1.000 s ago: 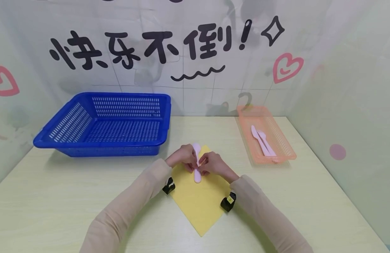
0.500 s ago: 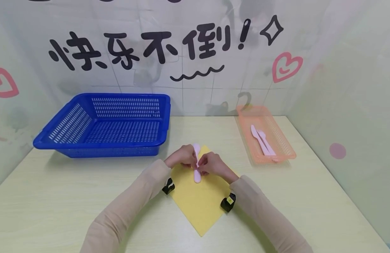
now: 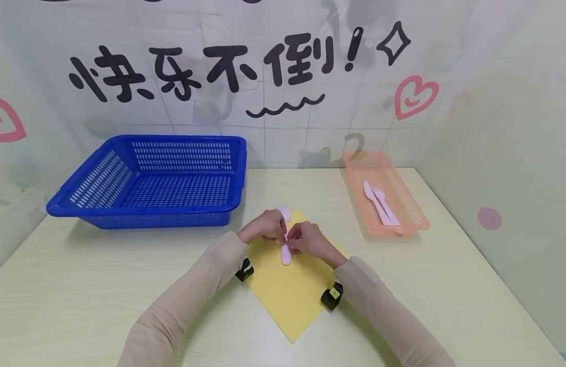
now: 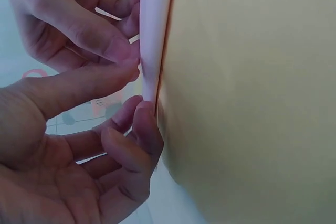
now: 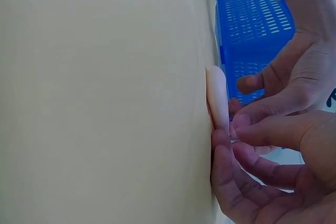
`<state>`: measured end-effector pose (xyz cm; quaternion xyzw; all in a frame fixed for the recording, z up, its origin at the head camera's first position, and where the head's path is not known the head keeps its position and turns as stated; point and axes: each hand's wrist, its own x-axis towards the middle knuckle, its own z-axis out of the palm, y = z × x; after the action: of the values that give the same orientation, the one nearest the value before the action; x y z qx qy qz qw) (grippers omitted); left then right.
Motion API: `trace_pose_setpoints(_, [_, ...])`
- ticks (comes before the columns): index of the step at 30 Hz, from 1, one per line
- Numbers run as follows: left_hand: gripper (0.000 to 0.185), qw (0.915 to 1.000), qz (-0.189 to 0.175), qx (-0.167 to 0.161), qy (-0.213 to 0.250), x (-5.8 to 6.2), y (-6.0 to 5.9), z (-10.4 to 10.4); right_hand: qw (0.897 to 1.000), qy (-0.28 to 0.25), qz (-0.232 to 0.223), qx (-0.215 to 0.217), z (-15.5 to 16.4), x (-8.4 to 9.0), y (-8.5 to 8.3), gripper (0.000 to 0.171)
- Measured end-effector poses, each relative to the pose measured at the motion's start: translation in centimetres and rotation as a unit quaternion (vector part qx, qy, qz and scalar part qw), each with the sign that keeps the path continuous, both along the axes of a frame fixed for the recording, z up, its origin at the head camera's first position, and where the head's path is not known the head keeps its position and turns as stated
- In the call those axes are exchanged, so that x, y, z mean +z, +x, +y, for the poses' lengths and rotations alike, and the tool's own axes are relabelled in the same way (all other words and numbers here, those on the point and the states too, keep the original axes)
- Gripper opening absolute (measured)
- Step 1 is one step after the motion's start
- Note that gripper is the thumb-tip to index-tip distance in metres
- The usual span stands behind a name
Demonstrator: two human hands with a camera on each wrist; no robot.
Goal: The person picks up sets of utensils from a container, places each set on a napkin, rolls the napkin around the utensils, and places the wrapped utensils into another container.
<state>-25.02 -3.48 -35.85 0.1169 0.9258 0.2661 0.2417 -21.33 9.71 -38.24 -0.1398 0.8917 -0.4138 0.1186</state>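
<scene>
Head view, my hands: my left hand (image 3: 263,228) and my right hand (image 3: 307,238) meet over the pink spoon (image 3: 285,239), and both pinch it at its middle with the fingertips.
Head view, the spoon: it lies on the yellow napkin (image 3: 289,290), near the far corner, with the bowl end pointing away from me.
Head view, done and left: I judge the spoon is placed, but the napkin is flat and not folded around it. The blue basket (image 3: 147,179) holds nothing, and a pink knife and fork (image 3: 379,203) wait in the orange tray (image 3: 413,211).
Left wrist view: fingers (image 4: 113,45) of both hands close on the edge of the spoon (image 4: 154,30), which touches the napkin (image 4: 252,98).
Right wrist view: my fingers (image 5: 262,129) pinch the spoon (image 5: 218,97) against the napkin (image 5: 105,98); the basket (image 5: 252,30) is behind.
</scene>
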Motion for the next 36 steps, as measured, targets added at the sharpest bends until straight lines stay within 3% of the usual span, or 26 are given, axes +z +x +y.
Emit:
trace_pose_setpoints(6, [0.01, 0.9996, 0.01, -0.003, 0.027, 0.3, 0.1, 0.2, 1.0, -0.007, 0.024, 0.005, 0.5, 0.0, 0.0, 0.006])
trace_pose_setpoints(15, [0.012, 0.9937, 0.051, -0.013, 0.098, 1.1, 0.0, 1.6, 0.999, 0.006, 0.048, -0.007, 2.7, 1.4, -0.1, 0.014])
trace_pose_setpoints(26, [0.011, 0.978, 0.118, -0.027, 0.17, 2.3, -0.9, 5.7, 0.995, -0.034, 0.073, -0.058, 6.5, 3.7, 0.0, 0.015])
trace_pose_setpoints(36, [0.015, 0.9668, 0.12, -0.06, 0.217, 3.2, -1.7, 9.9, 0.989, -0.033, 0.087, -0.112, 10.6, 5.1, -0.3, 0.017])
